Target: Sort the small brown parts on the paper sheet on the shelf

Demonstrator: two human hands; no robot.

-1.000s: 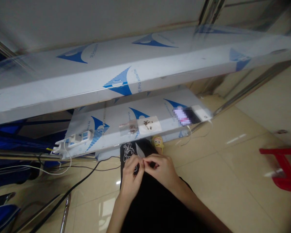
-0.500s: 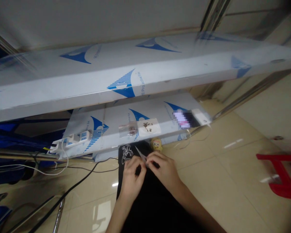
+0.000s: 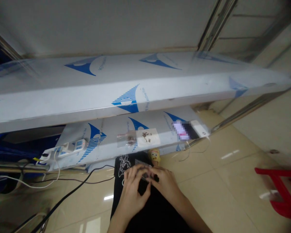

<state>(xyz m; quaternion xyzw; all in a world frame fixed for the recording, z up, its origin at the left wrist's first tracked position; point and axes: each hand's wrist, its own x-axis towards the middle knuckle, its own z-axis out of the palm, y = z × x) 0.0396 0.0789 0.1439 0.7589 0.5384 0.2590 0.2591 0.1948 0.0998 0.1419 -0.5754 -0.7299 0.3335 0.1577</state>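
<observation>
Over the black clothing on my lap, both hands are on a small clear plastic bag [image 3: 145,174] whose contents I cannot make out. My left hand [image 3: 132,191] has its fingers bent over the bag's left side, thumb lower and spread away. Fingers and thumb of my right hand [image 3: 166,183] pinch the bag's right edge. Beyond the hands, on the low shelf [image 3: 106,142], lie a sheet of white paper [image 3: 156,137] with several small brown pieces [image 3: 145,136] and a clear bag [image 3: 131,139] of dark bits.
A phone [image 3: 184,131] with a white cable lies on the shelf's right side. At the left is a power strip [image 3: 80,145] with cords hanging down. A film-covered upper shelf [image 3: 92,97] juts out above. A red stool [image 3: 278,194] stands at the right on the tiled floor.
My left hand has opened out from a tight pinch, its fingers now over the bag and its thumb apart. The bag has turned flatter between the hands. The view has tilted up slightly.
</observation>
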